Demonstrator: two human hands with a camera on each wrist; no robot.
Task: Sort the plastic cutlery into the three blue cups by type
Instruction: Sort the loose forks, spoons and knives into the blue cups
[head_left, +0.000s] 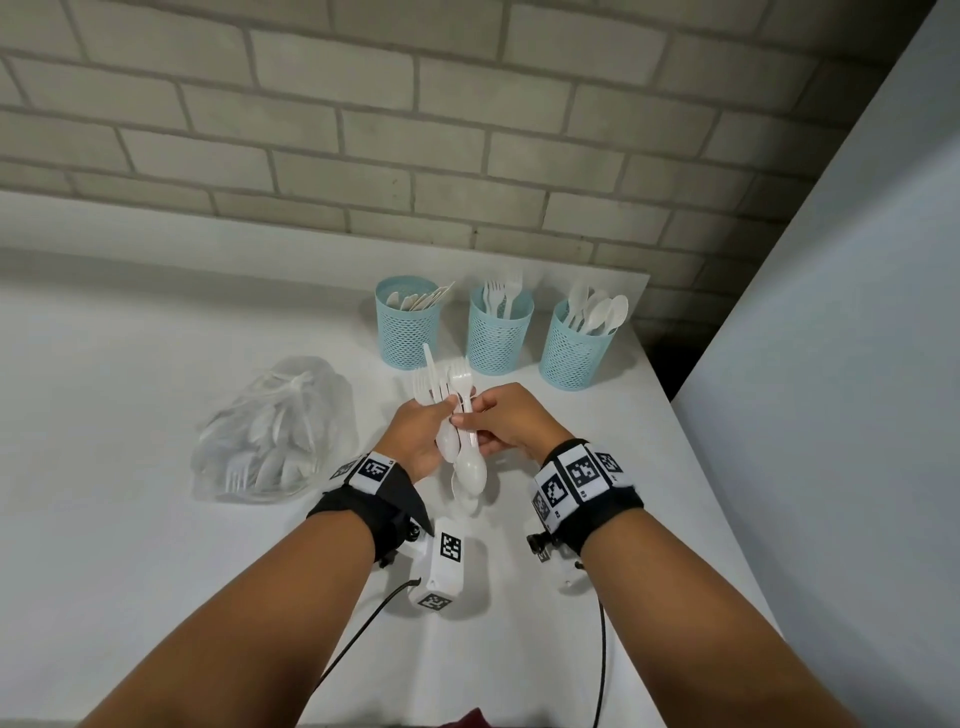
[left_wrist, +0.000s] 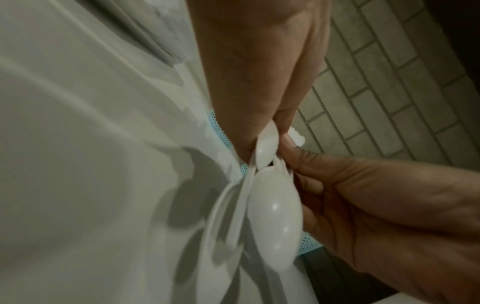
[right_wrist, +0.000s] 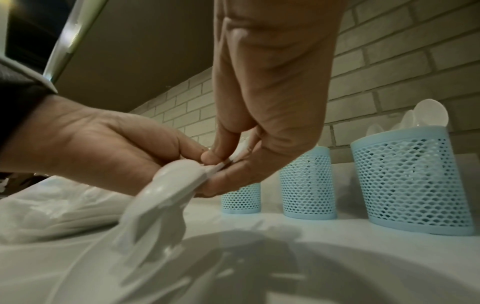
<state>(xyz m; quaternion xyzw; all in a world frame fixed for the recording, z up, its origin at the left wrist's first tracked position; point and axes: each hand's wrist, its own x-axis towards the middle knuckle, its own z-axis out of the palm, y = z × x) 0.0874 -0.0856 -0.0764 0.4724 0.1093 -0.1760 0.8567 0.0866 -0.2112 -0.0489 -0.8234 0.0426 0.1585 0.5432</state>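
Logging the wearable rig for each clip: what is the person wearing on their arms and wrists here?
Both forearms are bare, no sleeves. The left wrist carries a black strap with white squares printed with black-and-white markers, and a white box-shaped camera unit below it, also marked. The right wrist has a similar black band with several marker squares. A thin black cable trails from each wrist unit towards the person.

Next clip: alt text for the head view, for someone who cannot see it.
Both hands, left hand and right hand, grip one bunch of white plastic cutlery above a white table. Behind stand three blue mesh cups holding sorted cutlery; a clear bag of more pieces lies at left.
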